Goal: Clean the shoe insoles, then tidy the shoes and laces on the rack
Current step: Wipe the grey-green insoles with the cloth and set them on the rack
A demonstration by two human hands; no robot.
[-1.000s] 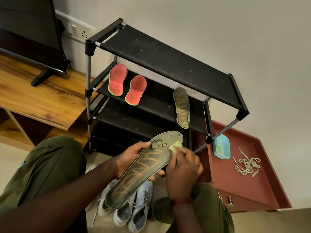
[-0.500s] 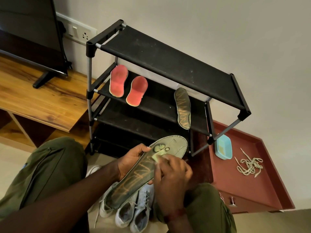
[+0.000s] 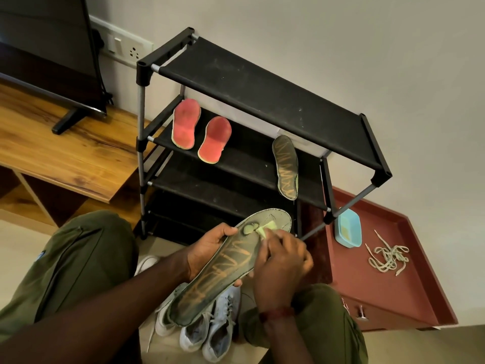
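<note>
While my left hand (image 3: 210, 248) grips the dark insole (image 3: 225, 266) from beneath, my right hand (image 3: 280, 264) pinches a pale cloth (image 3: 266, 228) against its toe end.

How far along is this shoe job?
Looks done: two red insoles and a dark insole lie on the rack. In hand: the left hand holds the fourth insole while the right hand presses a green pad to its wide end. Left: the white shoes on the floor and the laces on the red tray, both off the rack.
</note>
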